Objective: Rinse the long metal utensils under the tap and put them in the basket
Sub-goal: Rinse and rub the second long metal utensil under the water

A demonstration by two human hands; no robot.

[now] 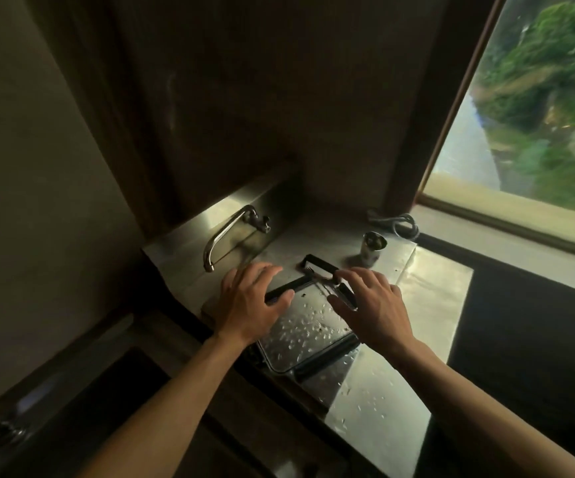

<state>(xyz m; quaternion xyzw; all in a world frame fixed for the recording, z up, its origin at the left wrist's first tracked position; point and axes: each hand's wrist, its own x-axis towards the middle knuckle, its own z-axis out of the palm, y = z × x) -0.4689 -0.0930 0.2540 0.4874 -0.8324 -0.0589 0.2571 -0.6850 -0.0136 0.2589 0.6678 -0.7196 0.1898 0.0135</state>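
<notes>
A black-rimmed metal tray (pixel 327 355) sits on the steel counter, wet and speckled with crumbs. Thin metal utensils (pixel 324 282), one a fork, lie across its far corner. My left hand (pixel 249 305) hovers over the tray's left rim, fingers apart, holding nothing. My right hand (pixel 370 303) hovers over the right side, fingers spread just beside the utensils; I cannot tell whether it touches them. The curved chrome tap (pixel 222 236) stands behind my left hand, with no water running. No basket is visible.
A steel cup (pixel 372 248) stands on the counter (pixel 427 305) behind my right hand, with a coiled cable (pixel 396 222) beyond it. A window (pixel 537 108) fills the upper right. Dark cabinet fronts lie below left.
</notes>
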